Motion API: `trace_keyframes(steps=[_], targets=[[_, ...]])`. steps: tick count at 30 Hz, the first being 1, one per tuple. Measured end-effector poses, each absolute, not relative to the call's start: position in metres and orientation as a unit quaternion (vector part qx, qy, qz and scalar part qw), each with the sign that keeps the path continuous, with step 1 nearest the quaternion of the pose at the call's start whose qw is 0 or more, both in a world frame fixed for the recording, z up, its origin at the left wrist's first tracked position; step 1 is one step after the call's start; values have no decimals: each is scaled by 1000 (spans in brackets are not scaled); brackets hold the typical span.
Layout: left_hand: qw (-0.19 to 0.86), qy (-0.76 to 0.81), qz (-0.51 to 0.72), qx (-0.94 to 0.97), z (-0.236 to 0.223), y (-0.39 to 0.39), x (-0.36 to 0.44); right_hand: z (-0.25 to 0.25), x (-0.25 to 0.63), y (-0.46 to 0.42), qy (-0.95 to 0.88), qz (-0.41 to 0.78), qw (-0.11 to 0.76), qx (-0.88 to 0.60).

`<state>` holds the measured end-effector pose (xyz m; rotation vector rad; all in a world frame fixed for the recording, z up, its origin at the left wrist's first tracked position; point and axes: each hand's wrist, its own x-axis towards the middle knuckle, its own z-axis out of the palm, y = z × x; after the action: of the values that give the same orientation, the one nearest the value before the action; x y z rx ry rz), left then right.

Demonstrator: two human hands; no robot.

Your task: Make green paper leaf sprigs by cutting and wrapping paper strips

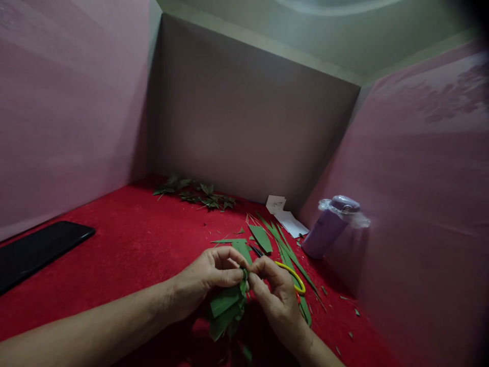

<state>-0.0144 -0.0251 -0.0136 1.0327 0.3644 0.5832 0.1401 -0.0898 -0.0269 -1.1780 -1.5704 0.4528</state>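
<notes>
Two hands [248,285] pinching green leaves [225,309], white card's [275,204] marks illegible

I have one view to work with, from a camera worn on the person's head, so no part of the scene is shared with a second. It looks forward and down over the red counter [153,244], and I see both hands from behind and above, the left [212,272] and the right [277,295] low in the middle, with the forearms entering from the bottom corners. They are the nearest things to me; the counter runs away beyond them to the grey back wall [248,112], which I face at a slight tilt. Pink side walls [72,102] close both edges, and the ceiling [336,35] shows at the top.
</notes>
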Motion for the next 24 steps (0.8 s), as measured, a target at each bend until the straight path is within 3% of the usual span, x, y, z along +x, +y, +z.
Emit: trace_keyframes(steps=[24], targets=[[838,147,218,479,-20,-15,-19,-22,138,-94,-668,179,529,-492]])
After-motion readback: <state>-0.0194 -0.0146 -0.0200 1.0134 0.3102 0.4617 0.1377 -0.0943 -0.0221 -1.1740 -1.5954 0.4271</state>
